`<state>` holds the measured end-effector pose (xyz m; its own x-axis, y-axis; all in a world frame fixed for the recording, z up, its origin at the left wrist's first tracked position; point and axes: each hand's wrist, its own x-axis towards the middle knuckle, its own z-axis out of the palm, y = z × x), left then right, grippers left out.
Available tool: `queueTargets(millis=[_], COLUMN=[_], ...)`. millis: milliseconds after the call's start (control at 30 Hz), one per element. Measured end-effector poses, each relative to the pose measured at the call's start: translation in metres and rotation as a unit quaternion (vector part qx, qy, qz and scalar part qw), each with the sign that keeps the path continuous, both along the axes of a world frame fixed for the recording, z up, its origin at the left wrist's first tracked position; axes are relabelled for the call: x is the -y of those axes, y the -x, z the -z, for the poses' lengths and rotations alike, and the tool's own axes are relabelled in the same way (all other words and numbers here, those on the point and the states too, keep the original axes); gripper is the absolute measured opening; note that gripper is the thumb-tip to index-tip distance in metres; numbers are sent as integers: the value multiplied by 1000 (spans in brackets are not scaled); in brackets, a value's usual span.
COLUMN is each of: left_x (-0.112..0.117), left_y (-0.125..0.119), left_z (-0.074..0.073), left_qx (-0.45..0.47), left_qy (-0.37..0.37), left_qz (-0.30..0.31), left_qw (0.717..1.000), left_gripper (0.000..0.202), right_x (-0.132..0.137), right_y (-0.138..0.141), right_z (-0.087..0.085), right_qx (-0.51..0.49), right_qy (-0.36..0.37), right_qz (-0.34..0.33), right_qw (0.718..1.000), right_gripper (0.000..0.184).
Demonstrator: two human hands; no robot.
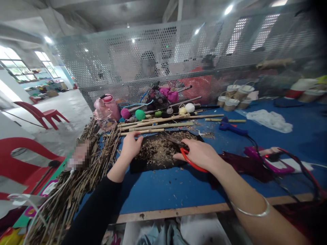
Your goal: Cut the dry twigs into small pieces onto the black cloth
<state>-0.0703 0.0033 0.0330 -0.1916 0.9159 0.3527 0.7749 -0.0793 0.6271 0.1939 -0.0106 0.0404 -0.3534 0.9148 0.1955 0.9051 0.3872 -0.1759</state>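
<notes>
My right hand (pixel 201 153) grips a pair of red-handled scissors (pixel 187 157), their dark blades pointing left over a heap of chopped dry plant bits (pixel 159 148). The heap is spread on a black cloth (pixel 143 166) on the blue table. At the cloth's left edge is my left hand (pixel 130 145), fingers curled and thumb near the index finger; whatever lies between them is too small to make out. Just beyond that hand lie bamboo sticks (pixel 153 130). A thick bundle of dry stalks (pixel 84 173) is on the left.
Yarn balls (pixel 140 115) and a pink bottle (pixel 108 109) stand behind the sticks. On the right are a blue glue gun (pixel 232 127), a magenta device with cables (pixel 270 163) and a white plastic bag (pixel 270 120). Beyond a perforated screen (pixel 122 61), people sit. Red chairs (pixel 22 163) stand left.
</notes>
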Motion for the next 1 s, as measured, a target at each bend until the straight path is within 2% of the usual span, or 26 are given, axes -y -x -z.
queueTargets(millis=[67,133,233,300,367,433,567,700,833,933,1000], left_x=[3,9,20,24,25,21,9,-2,-10,-11,-8], left_y=[9,9,-8,-25,-40,-49,-51,-40,-27,-21,-20], left_z=[1,4,9,13,19,25,34,34,35,40,42], left_qx=[-49,-95,-149,-182,-221,-259,-298,-228,-114,-44,-52], left_qy=[41,100,167,174,162,147,137,101,53,57,74], left_qz=[6,35,25,-10,-34,-41,2,56,75,71,74], left_qw=[998,990,974,968,961,954,945,967,989,995,993], left_gripper=[32,49,83,89,83,67,39,30,34,24,21], right_x=[-8,-14,-19,-20,-21,-20,-18,-17,-17,-16,-16], right_y=[-1,1,6,8,9,9,10,10,11,12,13], right_z=[-8,-11,-4,7,17,25,28,28,28,26,26], right_qx=[3,-31,-101,-130,-146,-158,-165,-169,-182,-182,-181], right_qy=[10,7,-20,-39,-52,-56,-43,-36,-33,-28,-27], right_qz=[-14,-31,-30,-25,-26,-29,-35,-38,-41,-32,-26], right_qw=[1000,999,994,990,988,985,985,984,982,982,983], right_gripper=[52,48,46,49,51,52,50,50,49,50,51])
